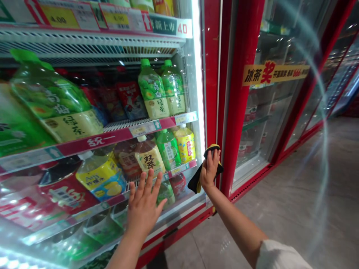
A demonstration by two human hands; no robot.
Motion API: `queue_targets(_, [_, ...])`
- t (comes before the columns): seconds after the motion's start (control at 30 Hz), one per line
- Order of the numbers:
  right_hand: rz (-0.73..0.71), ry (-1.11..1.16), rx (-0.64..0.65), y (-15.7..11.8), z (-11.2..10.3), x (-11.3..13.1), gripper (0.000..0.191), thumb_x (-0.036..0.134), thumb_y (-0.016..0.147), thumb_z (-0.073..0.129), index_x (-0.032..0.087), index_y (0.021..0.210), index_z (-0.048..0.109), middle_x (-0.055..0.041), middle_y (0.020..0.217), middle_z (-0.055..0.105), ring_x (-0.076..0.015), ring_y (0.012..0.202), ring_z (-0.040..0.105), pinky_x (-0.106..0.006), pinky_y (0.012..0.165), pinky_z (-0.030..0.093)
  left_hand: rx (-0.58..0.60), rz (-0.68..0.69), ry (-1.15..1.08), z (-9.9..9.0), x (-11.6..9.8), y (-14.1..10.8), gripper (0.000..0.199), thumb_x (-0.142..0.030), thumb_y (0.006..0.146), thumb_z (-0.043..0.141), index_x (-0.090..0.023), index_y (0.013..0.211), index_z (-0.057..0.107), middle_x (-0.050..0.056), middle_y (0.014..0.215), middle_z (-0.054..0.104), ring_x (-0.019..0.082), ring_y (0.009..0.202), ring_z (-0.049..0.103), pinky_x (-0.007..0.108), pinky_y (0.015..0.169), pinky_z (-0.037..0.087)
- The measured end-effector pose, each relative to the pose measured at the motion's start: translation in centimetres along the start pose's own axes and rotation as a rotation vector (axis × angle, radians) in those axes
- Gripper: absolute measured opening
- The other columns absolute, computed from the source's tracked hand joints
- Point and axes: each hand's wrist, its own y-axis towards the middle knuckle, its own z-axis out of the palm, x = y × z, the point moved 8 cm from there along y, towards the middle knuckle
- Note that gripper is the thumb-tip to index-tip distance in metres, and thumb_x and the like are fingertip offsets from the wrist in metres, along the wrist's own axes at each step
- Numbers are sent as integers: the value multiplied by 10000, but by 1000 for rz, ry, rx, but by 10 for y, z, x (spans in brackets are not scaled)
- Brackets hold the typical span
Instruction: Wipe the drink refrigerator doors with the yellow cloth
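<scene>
My right hand (pixel 210 168) presses a black and yellow cloth (pixel 195 180) against the red frame (pixel 212 82) at the cooler's right edge. The cloth bunches under its fingers and hangs down to the left. Lower and to the left, my left hand (pixel 146 200) is raised with its fingers spread and nothing in it. It is in front of the lower drink shelves, and I cannot tell whether it touches glass. Behind it are a cream-labelled bottle (pixel 150 155) and a green bottle (pixel 168 149).
Shelves hold green tea bottles (pixel 153 89), a large green jug (pixel 58 101) and a yellow-blue labelled bottle (pixel 102 175). To the right, another red-framed glass door (pixel 269 112) bears a yellow sticker strip (pixel 276 74). Grey tiled floor (pixel 303 194) lies below.
</scene>
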Motion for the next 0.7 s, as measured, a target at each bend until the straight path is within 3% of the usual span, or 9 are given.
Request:
queue_targets(0.1, [-3, 2, -39, 7, -1, -3, 700, 159, 950, 386, 316, 1623, 277, -119, 1709, 215, -375, 1577, 194, -713, 1168, 313, -42, 19, 10, 0, 1, 0, 1145, -563, 803, 774, -374, 1634, 10, 42, 1724, 66, 317, 1591, 94, 569, 1291, -5])
queue_targets(0.23, [92, 23, -65, -32, -2, -20, 647, 198, 983, 376, 295, 1616, 292, -150, 1693, 249, -375, 1576, 196, -744, 1163, 282, -79, 65, -13, 3, 1, 1, 1101, -575, 828, 744, -360, 1641, 34, 51, 1726, 78, 309, 1596, 78, 577, 1288, -18])
queue_targets(0.3, [136, 35, -65, -38, 1, -17, 625, 213, 993, 360, 273, 1612, 305, -162, 1686, 263, -371, 1585, 157, -754, 1170, 251, -91, 70, -39, 4, 1, 2, 1059, -553, 855, 723, -359, 1642, 42, 54, 1727, 88, 309, 1597, 87, 594, 1286, -3])
queue_targets(0.47, [240, 45, -147, 15, 7, 9, 613, 281, 1009, 336, 271, 1621, 294, -130, 1699, 227, -364, 1595, 90, -724, 1198, 214, -112, 63, -106, 1, -2, 6, 960, -487, 917, 663, -367, 1639, 42, 42, 1729, 90, 325, 1595, 118, 631, 1281, 12])
queue_targets(0.53, [244, 55, -173, 20, 9, 12, 610, 310, 1024, 320, 285, 1630, 262, -122, 1699, 231, -357, 1596, 89, -716, 1201, 216, -125, 62, -118, -2, -4, 7, 973, -468, 915, 672, -365, 1636, 28, 39, 1729, 86, 333, 1593, 126, 634, 1281, 20])
queue_targets(0.7, [190, -65, -276, -52, 9, -10, 610, 278, 1047, 249, 297, 1650, 165, -150, 1676, 279, -307, 1598, 124, -665, 1191, 300, -189, 87, -78, -2, -6, 8, 958, -441, 915, 682, -367, 1635, 55, 39, 1728, 113, 321, 1593, 133, 619, 1285, 40])
